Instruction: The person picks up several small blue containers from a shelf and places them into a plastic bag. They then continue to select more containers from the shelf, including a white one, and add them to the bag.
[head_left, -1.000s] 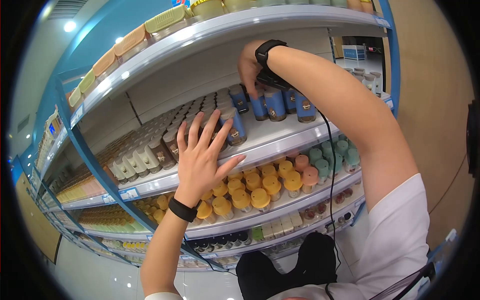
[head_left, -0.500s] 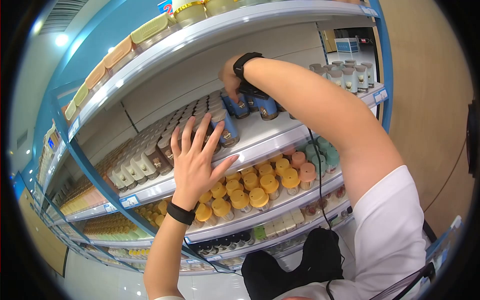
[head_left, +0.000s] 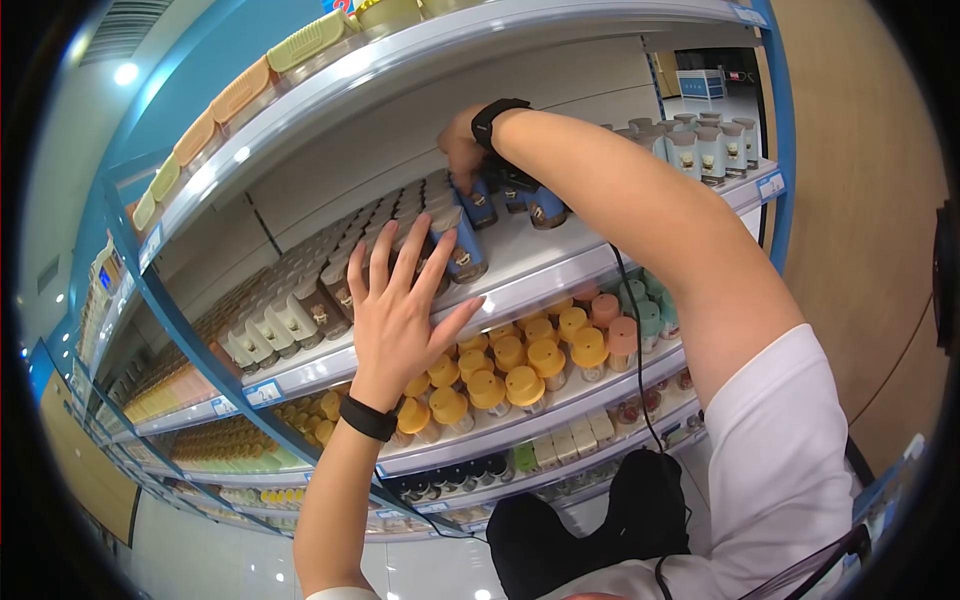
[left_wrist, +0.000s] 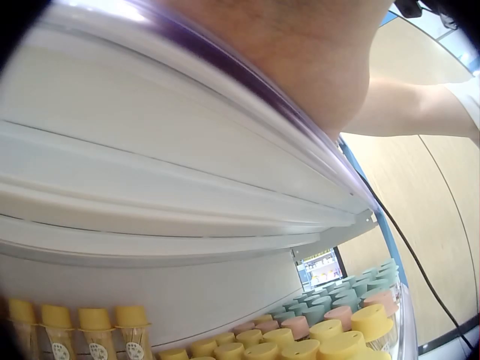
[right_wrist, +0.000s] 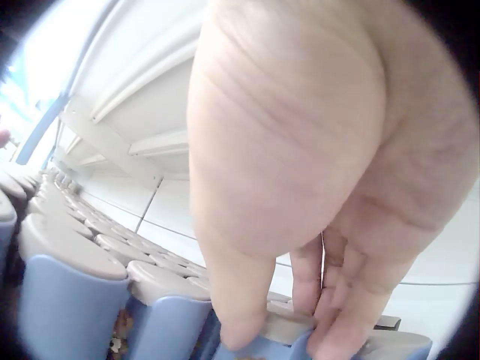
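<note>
Risk: front blue bottle, tilted, may tip off shelf toward 6 o'clock.
Left hand: splayed flat against it.
Right hand: pinches rear blue bottle, 12 o'clock.

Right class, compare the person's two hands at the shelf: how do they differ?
The left hand is spread flat, fingers straight, at the front of the white shelf; the right hand reaches further back, fingers curled on a blue grey-capped bottle. Both wear black wrist straps.
</note>
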